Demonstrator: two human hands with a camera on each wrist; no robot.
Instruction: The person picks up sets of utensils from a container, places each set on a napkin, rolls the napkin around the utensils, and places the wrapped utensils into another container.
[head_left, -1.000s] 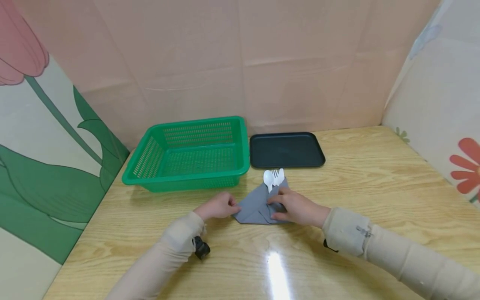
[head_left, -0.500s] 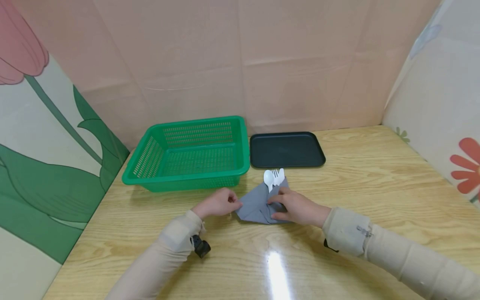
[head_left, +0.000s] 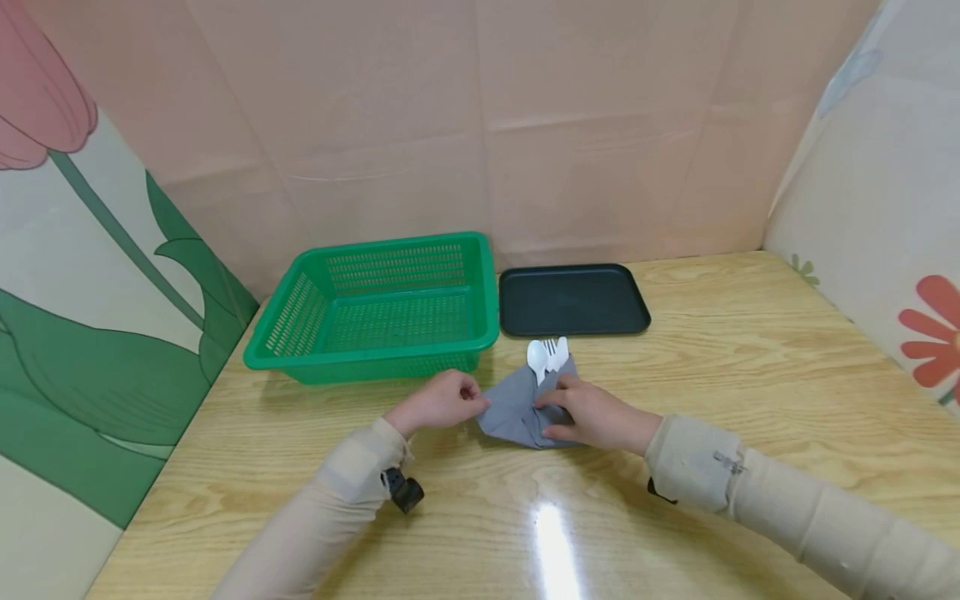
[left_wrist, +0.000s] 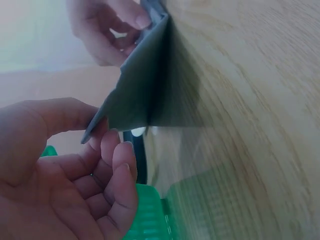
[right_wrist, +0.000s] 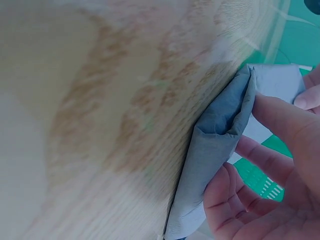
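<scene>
A grey napkin (head_left: 512, 410) lies partly folded on the table, with a white spoon (head_left: 536, 357), a white fork (head_left: 551, 357) and a white knife (head_left: 562, 352) poking out of its far end. My left hand (head_left: 442, 402) pinches the napkin's left corner between thumb and forefinger; the left wrist view shows that flap (left_wrist: 137, 85) raised off the wood. On the other side, my right hand (head_left: 596, 417) holds the folded part, thumb on top and fingers along its side, as the right wrist view shows. The cutlery's lower ends are hidden inside the cloth.
A green plastic basket (head_left: 375, 360) stands behind my left hand. Right beside it, beyond the cutlery, lies a black tray (head_left: 573, 300). A pink sheet (head_left: 600, 167) hangs behind the wooden table (head_left: 750, 358), and printed panels flank both sides.
My left hand has shifted slightly right and away from me, lifting and drawing the napkin's left corner inward. The right hand and the cutlery stay put.
</scene>
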